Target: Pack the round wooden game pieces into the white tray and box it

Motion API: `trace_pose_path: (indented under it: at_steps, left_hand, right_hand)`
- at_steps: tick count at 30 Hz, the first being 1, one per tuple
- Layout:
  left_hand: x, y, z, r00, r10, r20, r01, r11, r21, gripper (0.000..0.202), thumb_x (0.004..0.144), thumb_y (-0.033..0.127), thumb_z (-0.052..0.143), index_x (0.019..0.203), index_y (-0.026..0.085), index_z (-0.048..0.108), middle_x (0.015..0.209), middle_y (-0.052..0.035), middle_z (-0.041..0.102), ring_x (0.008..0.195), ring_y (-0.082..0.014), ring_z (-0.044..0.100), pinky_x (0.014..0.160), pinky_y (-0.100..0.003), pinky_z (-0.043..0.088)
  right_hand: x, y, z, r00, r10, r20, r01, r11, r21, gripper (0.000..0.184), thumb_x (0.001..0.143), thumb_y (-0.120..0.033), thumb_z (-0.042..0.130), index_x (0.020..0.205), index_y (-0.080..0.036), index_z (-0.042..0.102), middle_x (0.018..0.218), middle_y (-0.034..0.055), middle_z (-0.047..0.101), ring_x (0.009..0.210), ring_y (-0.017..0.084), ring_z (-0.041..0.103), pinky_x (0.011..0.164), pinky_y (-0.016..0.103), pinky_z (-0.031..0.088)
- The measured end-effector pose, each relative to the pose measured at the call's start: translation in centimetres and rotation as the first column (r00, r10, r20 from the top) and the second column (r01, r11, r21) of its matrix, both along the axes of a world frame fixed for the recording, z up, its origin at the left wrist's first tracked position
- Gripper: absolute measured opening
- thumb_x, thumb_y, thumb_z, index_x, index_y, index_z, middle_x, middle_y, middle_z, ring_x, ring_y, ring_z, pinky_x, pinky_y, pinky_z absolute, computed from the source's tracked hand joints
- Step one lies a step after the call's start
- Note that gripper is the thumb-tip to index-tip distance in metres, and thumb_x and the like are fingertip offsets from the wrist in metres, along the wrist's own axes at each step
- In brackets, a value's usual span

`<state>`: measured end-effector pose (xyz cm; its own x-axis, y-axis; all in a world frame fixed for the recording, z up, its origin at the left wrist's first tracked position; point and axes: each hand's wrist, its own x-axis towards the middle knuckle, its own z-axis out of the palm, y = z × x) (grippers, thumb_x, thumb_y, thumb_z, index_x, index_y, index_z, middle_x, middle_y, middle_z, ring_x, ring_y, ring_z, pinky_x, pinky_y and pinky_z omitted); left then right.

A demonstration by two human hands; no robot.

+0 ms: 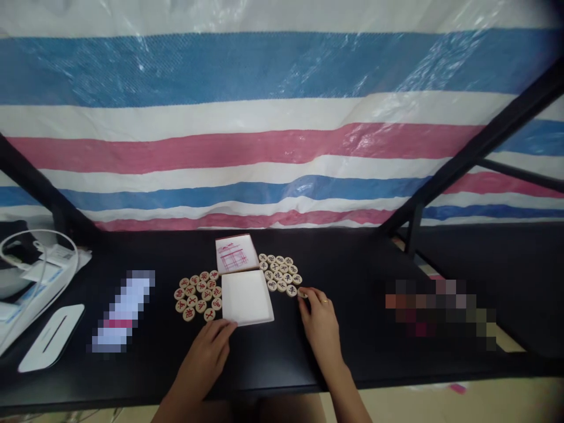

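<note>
Striped sheet (282,147) behind, black surface (361,341) below. Right hand (319,320) has thumb and finger pinched on one game piece (301,291), at the near right corner of the black-marked pieces (278,275). Left hand (209,346) has fingertips at the near left corner of the white tray (247,296); can't tell if clamped or just resting. Red-marked pieces (201,286) left of tray, printed lid (235,254) at its far edge. Step in hand looks like setting down or picking up one piece, unclear which; calls for a light grip, no nudging neighbours. Tray walls limit the middle, surface's front edge runs under both forearms, open room mainly rightward before the blurred items (440,308)
</note>
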<state>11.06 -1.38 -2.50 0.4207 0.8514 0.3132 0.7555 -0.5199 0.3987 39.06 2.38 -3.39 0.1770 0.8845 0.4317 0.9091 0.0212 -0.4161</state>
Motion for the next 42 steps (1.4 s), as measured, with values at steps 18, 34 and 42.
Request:
trace_pose_path:
  at_steps: [18, 34, 42]
  left_hand:
    - [0.2, -0.2, 0.1, 0.999, -0.002, 0.046, 0.0, 0.999, 0.042, 0.037, 0.087, 0.013, 0.04, 0.118, 0.024, 0.057, 0.11, -0.0069, 0.062, 0.102, -0.0196, 0.058, 0.093, -0.039, 0.049]
    - [0.0, -0.3, 0.1, 0.995, -0.017, 0.098, 0.012, 0.998, 0.057, 0.034, 0.087, 0.014, 0.04, 0.114, 0.021, 0.059, 0.111, -0.0078, 0.06, 0.104, -0.0199, 0.056, 0.095, -0.037, 0.045]
    - [0.0, -0.3, 0.1, 0.992, -0.038, 0.123, 0.028, 0.996, 0.083, 0.033, 0.085, 0.012, 0.042, 0.112, 0.019, 0.061, 0.106, -0.0076, 0.061, 0.1, -0.0191, 0.055, 0.093, -0.036, 0.045]
  right_hand:
    - [-7.1, -2.9, 2.0, 0.934, 0.343, -0.1, -0.341, 0.939, 0.039, 0.021, 0.09, -0.023, 0.044, 0.093, -0.022, 0.065, 0.105, 0.0057, 0.065, 0.098, 0.021, 0.053, 0.085, 0.036, 0.041]
    - [-2.3, -0.8, 0.9, 0.98, 0.154, 0.127, -0.151, 0.988, -0.032, 0.034, 0.088, -0.021, 0.044, 0.119, -0.021, 0.058, 0.122, 0.0101, 0.057, 0.105, 0.026, 0.049, 0.084, 0.037, 0.04]
    - [-2.5, -1.6, 0.6, 0.993, 0.096, 0.066, -0.097, 0.995, 0.023, 0.03, 0.087, -0.017, 0.041, 0.113, -0.015, 0.057, 0.102, 0.0139, 0.059, 0.088, 0.023, 0.055, 0.078, 0.034, 0.042]
